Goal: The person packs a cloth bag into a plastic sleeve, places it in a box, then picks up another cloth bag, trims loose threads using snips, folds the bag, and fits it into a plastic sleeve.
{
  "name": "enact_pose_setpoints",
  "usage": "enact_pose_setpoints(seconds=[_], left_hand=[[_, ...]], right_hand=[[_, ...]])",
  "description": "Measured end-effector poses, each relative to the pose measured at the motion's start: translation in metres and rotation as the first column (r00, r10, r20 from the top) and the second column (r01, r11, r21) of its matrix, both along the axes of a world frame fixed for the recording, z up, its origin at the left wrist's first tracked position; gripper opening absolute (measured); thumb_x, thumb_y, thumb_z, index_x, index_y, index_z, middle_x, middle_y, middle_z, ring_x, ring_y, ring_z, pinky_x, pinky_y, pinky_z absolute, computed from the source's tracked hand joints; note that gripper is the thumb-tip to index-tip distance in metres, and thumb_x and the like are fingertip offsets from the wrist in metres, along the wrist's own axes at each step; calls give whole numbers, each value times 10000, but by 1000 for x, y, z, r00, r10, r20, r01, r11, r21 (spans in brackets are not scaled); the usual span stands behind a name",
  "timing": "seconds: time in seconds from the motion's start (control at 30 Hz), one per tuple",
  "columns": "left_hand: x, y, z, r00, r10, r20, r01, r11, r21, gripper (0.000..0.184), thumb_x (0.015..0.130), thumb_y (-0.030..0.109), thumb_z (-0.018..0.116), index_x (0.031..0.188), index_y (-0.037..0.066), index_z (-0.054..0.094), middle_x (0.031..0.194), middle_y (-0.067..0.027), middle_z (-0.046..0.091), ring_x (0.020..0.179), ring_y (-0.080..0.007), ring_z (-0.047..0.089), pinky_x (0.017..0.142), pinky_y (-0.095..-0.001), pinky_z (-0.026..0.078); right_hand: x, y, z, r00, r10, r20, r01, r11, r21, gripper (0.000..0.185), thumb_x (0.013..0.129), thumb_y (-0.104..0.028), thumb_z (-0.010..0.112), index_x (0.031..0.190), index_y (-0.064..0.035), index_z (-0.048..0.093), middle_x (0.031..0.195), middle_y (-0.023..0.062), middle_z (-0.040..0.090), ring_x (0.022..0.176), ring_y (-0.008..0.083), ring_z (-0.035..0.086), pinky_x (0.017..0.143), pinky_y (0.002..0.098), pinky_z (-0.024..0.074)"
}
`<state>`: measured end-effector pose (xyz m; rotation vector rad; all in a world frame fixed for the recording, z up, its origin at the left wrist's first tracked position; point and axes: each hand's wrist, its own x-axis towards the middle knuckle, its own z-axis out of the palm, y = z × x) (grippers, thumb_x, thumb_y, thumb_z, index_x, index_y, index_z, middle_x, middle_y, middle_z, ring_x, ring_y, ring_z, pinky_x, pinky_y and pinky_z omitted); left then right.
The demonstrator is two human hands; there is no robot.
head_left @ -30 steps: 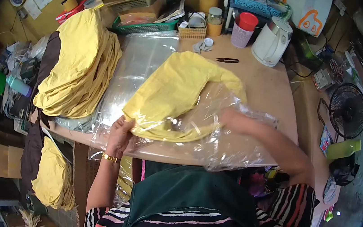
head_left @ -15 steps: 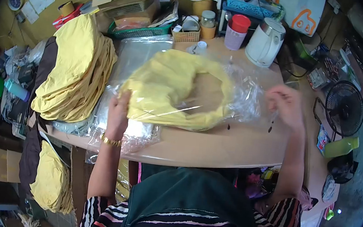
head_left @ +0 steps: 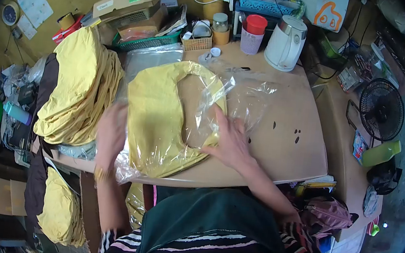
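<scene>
A yellow curved fabric piece [head_left: 152, 115] with a wide round opening lies flat on the table inside a clear plastic bag [head_left: 254, 95]. My right hand [head_left: 231, 139] rests on the bag at the fabric's right side, thumb and fingers apart. My left hand [head_left: 111, 133] is beside the fabric's left edge, smeared by motion, so its fingers cannot be made out. More flat clear plastic bags [head_left: 158, 55] lie under and behind the fabric.
A tall stack of yellow fabric pieces [head_left: 78, 86] stands left on the table [head_left: 289, 160]. Along the back are a white kettle [head_left: 284, 43], a lilac cup [head_left: 250, 42], a jar [head_left: 220, 22] and a green basket [head_left: 147, 43]. Small dark bits [head_left: 297, 136] lie at right; a black fan [head_left: 381, 109] stands beyond.
My right hand has come left from the bag's far end onto the fabric's right side. The bagged fabric has turned and shifted left, toward me. My left hand has moved slightly left.
</scene>
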<state>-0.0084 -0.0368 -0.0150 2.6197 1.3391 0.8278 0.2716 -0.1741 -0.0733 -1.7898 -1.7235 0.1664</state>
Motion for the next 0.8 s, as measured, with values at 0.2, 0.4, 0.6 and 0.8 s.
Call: enact_pose_setpoints(seconds=[0.2,0.4,0.6,0.8], left_hand=[[73,100,-121,897,190,-400,-179,982,65,642,958,535,334,1494,192,253,1559,-108,206,1439,-343,152,1100,-641,128],[80,90,-126,885,158,-437,-207,976,-65,763,877,669,391,1494,237,268,1567,-169,134,1417,-477,70,1093,-652,116],[93,120,-84,810,106,-576,-243,956,-166,800,856,717,377,1494,247,268,1568,-185,108,1428,-457,35,1067,-691,117],[85,119,-118,830,222,-512,-333,933,-134,719,909,648,332,1501,249,248,1577,-139,106,1434,-404,97,1065,-697,125]], right_hand=[[54,-41,-40,752,-355,-556,268,934,-235,247,852,-205,654,955,18,680,852,153,694,763,204,659,717,326,502],[217,-208,-86,552,-738,-388,834,480,273,107,906,-38,544,1008,-24,573,848,38,591,691,101,573,617,252,490],[30,-53,80,990,25,-142,32,924,380,392,814,-237,658,1172,-99,572,1218,114,569,1161,306,491,1055,511,306],[92,-34,-56,803,-345,486,526,794,-306,552,865,-500,534,1353,-247,481,1467,126,364,1349,357,320,1038,716,68]])
